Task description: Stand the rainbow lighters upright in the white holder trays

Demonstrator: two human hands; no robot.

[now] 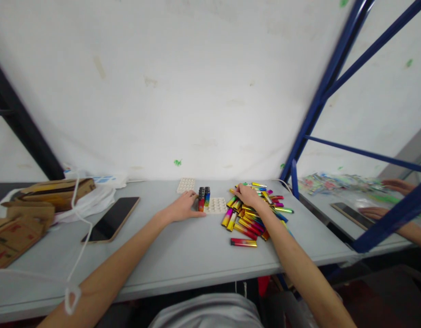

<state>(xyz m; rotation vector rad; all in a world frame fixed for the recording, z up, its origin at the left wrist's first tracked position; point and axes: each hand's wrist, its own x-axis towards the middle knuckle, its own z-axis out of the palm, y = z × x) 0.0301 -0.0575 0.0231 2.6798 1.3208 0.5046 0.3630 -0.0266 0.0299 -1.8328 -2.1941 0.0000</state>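
A white tray with rows of round holes [217, 205] lies on the grey table, with several upright lighters [204, 199] at its left end. My left hand [185, 207] is beside these lighters, thumb stretched along their near side and fingers behind, apart from the thumb. To the right of the tray is a loose pile of shiny, multicoloured lighters [248, 221]. My right hand [247, 195] reaches into the back of the pile with its fingers bent down; whatever its fingertips hold is too small to make out.
Behind the left hand lies a second white tray [185, 185]. A phone [112, 219], a white cord [81, 237] and cardboard boxes [22, 223] are at the left. A blue metal frame [312, 118] stands right; beyond it are another person's hands [379, 213].
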